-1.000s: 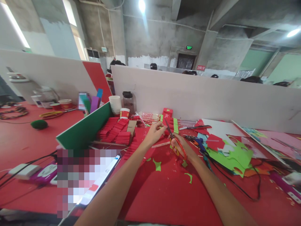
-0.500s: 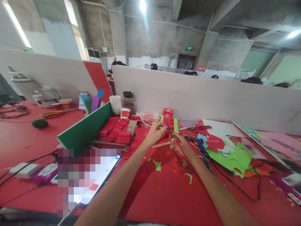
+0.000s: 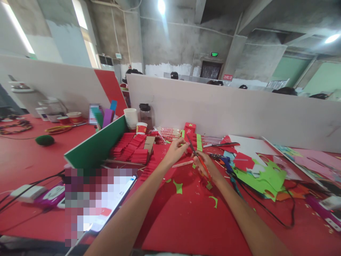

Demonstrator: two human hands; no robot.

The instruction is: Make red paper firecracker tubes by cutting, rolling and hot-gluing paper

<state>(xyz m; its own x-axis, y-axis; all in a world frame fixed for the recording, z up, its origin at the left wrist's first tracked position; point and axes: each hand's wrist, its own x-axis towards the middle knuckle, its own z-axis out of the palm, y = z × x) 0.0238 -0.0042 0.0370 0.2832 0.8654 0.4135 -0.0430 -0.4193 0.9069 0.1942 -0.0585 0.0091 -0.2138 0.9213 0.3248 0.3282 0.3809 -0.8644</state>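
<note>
My right hand (image 3: 210, 164) is closed round the orange-red handles of a pair of scissors (image 3: 192, 148), whose dark blades point up and away from me. Just left of the blades, my left hand (image 3: 174, 152) is pinched; whatever lies between its fingertips is too small to make out. Behind the hands is a red piece with a yellow star (image 3: 190, 126), near a bright green strip (image 3: 199, 142). A pale pink stick (image 3: 182, 164) lies below the fingers. Green scraps (image 3: 178, 186) are scattered on the red tabletop (image 3: 186, 220).
Stacked red pieces (image 3: 130, 151) lie left, beside a green divider (image 3: 98, 144). Paper cups (image 3: 131, 118) and a bottle (image 3: 145, 115) stand behind. A phone (image 3: 114, 204) lies front left. At right are a blue glue gun (image 3: 226, 161), its cable, and green felt sheets (image 3: 266, 177).
Both hands and the scissors stay practically in the same place. The number on the phone screen appears to have gone from 42 to 43.
</note>
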